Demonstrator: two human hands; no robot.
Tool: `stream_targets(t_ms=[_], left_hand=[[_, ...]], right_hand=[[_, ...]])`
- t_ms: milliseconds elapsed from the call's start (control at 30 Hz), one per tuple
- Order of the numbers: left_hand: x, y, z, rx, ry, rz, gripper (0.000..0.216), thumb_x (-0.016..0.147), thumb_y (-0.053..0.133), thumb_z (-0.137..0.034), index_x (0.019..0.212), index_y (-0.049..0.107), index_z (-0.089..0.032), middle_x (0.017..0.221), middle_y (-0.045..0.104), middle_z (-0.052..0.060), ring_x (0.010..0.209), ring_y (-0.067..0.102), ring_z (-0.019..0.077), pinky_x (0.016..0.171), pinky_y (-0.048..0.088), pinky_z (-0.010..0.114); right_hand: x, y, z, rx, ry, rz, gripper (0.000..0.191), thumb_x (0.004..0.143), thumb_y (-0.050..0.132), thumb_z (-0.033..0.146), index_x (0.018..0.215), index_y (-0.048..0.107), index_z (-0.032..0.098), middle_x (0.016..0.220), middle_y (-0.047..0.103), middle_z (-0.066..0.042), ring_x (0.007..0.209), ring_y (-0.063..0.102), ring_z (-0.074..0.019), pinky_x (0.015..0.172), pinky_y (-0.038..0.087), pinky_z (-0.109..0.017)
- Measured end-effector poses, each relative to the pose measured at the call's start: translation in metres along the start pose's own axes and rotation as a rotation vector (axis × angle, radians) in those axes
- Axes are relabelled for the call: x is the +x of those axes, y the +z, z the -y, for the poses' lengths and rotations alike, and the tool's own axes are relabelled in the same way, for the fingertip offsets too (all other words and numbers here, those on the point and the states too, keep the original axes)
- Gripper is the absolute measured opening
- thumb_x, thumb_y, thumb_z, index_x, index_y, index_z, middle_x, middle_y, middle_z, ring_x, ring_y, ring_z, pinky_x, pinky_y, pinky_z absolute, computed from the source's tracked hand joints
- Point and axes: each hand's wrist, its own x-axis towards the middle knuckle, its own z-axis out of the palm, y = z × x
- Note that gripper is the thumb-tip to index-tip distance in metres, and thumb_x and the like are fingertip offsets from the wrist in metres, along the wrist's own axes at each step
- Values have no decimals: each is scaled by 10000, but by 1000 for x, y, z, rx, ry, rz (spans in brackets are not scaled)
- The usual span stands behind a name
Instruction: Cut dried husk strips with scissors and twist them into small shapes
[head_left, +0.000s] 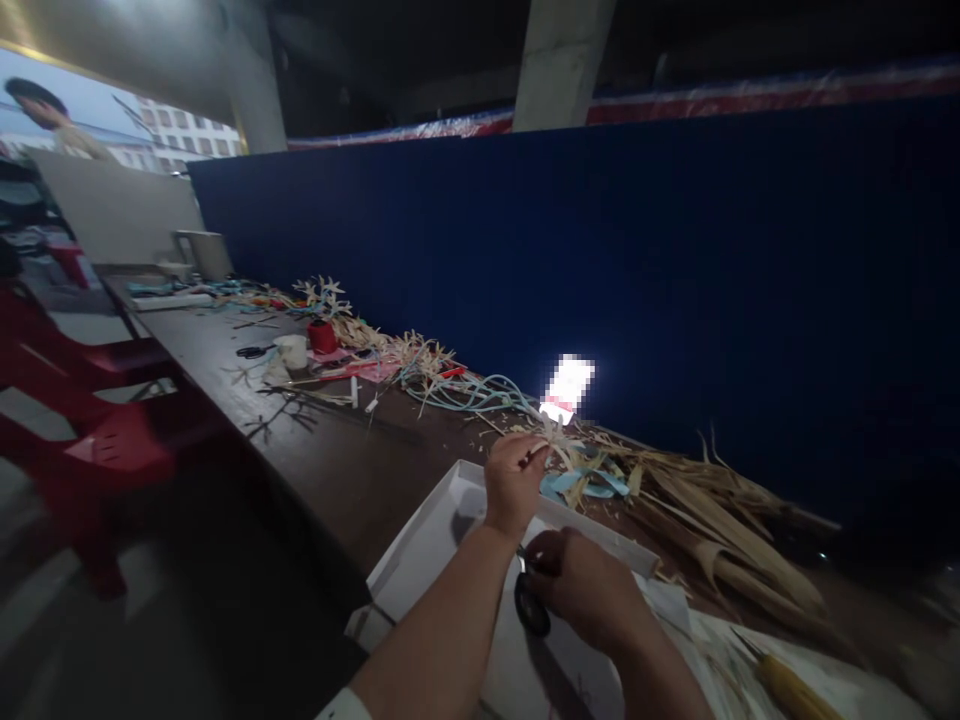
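My left hand (512, 478) is raised over a white tray (420, 545), its fingers pinched on a thin pale straw piece (556, 432) whose splayed end sticks out to the right. My right hand (574, 588) is lower and nearer, closed around black-handled scissors (529, 604); one black loop shows below the fingers. Both hands hover above the tray at the near end of a long dark wooden table (330, 455).
Dried husks and straw strips (720, 520) lie right of the hands, pale blue strips (480, 392) beyond. Farther along are a red cup (322, 337), a white cup (294, 351) and other scissors (253, 351). Red plastic chairs (97, 420) stand left. A dark blue wall (675, 280) backs the table.
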Motion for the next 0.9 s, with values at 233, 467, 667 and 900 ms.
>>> stream_targets(t_ms=[233,467,667,900], left_hand=[[0,1,3,22,-49,9,80,736,630,-157,794,686,-152,818,651,63,838,585,157,780,473,286],[-1,1,4,24,-56,4,83,747,616,-166,792,686,-156,811,649,55,817,583,147,752,472,264],[-2,1,5,2,-84,10,109,741,604,-140,799,693,-162,830,668,59,829,598,154,765,482,275],[-7,4,11,-93,-92,78,210,760,537,-91,892,687,-157,891,678,71,826,622,142,772,505,266]], right_hand=[[-6,-2,-1,-48,-10,28,318,685,565,260,992,643,286,982,625,-53,826,595,-209,578,306,-261],[-8,0,8,16,29,-10,313,608,651,416,877,617,262,849,649,-28,745,586,-207,560,283,-266],[-9,1,16,-80,39,-13,153,645,571,311,786,618,276,804,647,-17,691,599,-208,528,228,-275],[-8,4,8,-66,82,-33,283,619,579,272,900,600,248,827,659,-47,735,613,-230,531,254,-274]])
